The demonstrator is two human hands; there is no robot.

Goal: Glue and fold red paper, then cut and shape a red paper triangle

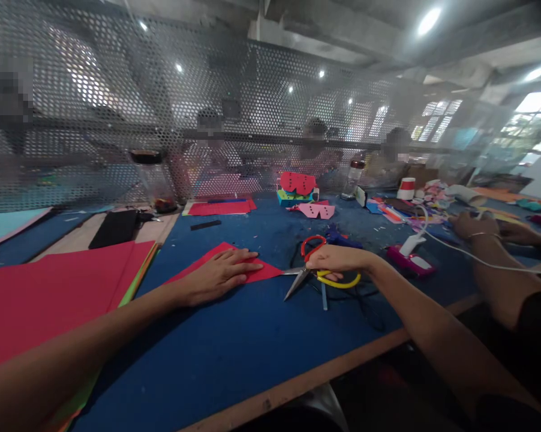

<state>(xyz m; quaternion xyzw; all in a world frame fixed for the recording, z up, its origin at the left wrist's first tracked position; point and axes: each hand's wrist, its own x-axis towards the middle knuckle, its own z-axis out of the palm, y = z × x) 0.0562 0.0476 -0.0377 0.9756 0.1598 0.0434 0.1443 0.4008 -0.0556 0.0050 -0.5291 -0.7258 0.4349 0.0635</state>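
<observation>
A piece of red paper [268,273] with a pointed right corner lies on the blue tabletop [234,336]. Flat across it rests my left hand [228,268], fingers stretched out and pressing it down. My right hand [340,260] grips a pair of scissors [300,279] with one red and one yellow handle loop. The scissor blades are spread apart, and one blade tip touches or overlaps the paper's right corner; I cannot tell which. Under and behind the right hand lie dark cords and a blue item [342,236].
Large red sheets [63,288] lie stacked at left, near a black phone-like object [114,228]. Cut paper masks [297,183] sit at the back before a perforated metal screen [270,108]. A jar [156,183] stands back left. On the right are a magenta device [409,261], a white cable and another person's hands [477,225].
</observation>
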